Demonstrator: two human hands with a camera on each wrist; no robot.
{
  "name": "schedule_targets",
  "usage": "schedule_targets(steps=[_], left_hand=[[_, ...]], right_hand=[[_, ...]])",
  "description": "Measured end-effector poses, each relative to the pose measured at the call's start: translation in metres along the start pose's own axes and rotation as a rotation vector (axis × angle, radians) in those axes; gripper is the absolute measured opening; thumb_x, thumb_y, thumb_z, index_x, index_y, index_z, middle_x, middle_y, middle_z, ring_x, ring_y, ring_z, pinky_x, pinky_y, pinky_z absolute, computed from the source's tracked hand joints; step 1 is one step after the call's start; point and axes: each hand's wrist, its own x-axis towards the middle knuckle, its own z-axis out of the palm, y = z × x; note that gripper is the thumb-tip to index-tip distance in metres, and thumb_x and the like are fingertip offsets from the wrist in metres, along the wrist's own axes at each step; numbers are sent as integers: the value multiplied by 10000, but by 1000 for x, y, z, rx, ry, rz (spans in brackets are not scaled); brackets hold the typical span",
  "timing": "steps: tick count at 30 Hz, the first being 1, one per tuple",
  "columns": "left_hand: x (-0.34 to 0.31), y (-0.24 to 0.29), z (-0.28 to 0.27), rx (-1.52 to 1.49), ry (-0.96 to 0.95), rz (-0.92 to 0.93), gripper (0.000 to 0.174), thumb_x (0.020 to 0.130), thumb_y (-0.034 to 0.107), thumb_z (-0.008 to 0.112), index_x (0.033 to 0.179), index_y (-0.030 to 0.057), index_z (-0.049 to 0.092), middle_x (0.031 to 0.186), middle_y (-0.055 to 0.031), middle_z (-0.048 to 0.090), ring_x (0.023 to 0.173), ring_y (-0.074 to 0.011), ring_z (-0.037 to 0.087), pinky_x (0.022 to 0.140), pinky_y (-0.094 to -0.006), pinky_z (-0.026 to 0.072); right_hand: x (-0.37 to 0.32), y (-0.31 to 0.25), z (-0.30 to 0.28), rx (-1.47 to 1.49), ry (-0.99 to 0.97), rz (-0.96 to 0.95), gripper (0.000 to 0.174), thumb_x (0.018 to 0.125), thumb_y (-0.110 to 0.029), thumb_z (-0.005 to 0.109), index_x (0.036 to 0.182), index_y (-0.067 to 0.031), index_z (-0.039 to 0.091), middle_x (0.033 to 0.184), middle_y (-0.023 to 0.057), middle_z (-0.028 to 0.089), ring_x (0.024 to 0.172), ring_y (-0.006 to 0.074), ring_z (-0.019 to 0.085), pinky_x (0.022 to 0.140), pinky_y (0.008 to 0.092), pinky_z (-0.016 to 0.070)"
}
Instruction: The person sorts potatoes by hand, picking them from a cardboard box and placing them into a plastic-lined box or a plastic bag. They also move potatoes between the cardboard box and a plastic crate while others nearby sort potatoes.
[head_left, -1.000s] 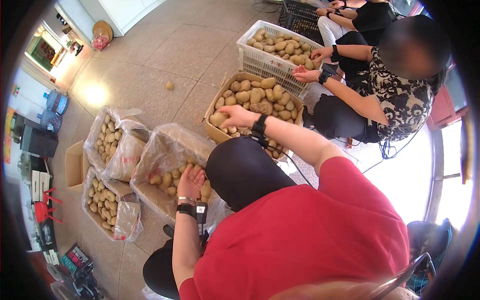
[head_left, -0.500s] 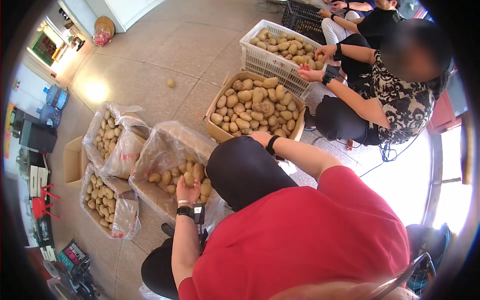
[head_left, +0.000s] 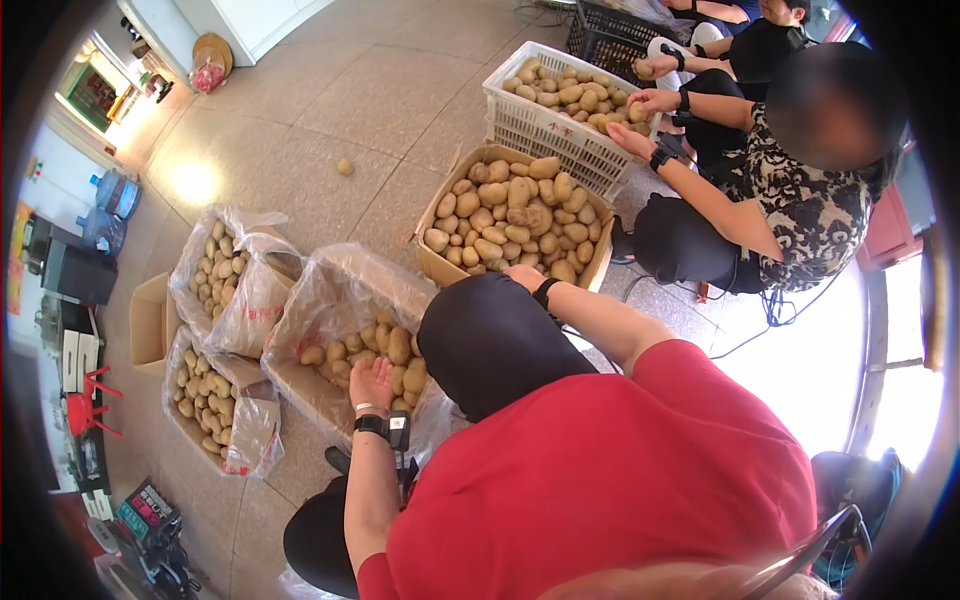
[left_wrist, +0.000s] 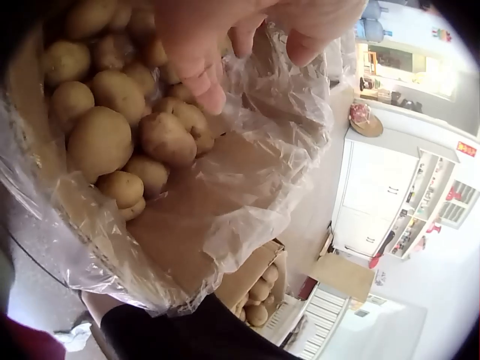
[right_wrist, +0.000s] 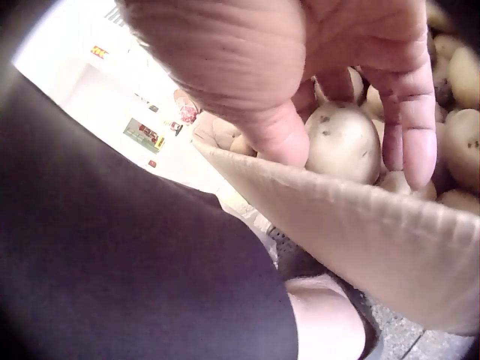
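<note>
My left hand (head_left: 371, 382) is palm up over the plastic-lined box (left_wrist: 187, 247), its fingers loosely extended and holding nothing. Below the fingers, potatoes (left_wrist: 101, 142) lie heaped at one end of that box. At the near edge of the cardboard box (head_left: 437, 268), my right hand (head_left: 524, 277) reaches in, partly hidden by my knee in the head view. In the right wrist view, its thumb and fingers are around a pale potato (right_wrist: 343, 144) with dark spots, just inside the cardboard rim (right_wrist: 322, 184).
Two bagged boxes of potatoes (head_left: 215, 275) stand on the left beside a small cardboard carton (head_left: 150, 325). A white crate (head_left: 560, 150) of potatoes is beyond my box, with another person (head_left: 800, 205) working at it. One loose potato (head_left: 345, 167) lies on the floor.
My right hand has moved from the box's left side, where it held a potato, to its near edge. The left hand held a potato half a second ago and has let it go.
</note>
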Motion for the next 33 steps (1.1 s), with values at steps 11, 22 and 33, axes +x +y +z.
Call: schedule_targets(steps=[11,22,33], left_hand=[[-48,-10,79,45,-430,-128,399,881,385,430,1159,99,429,1145,-184,491,1066,-327,498,835,-408,465],[-13,0,27,-94,-286,-154,317,867,308,484,1063,61,510,1052,-142,551,978,-286,543,713,-349,529],[24,-5,-50,-75,43,164,315,875,134,429,1118,-59,374,1150,-194,450,1048,-345,477,873,-434,477]], right_hand=[[8,-134,-141,893,-388,-172,313,800,-250,564,1010,-19,581,913,107,614,728,171,626,621,279,519],[-12,-42,-74,-253,-69,-106,262,740,-239,533,757,11,608,785,209,615,776,338,598,689,422,472],[-46,-7,-39,-198,-121,168,339,764,-244,567,984,13,552,993,200,588,1008,324,525,850,379,429]])
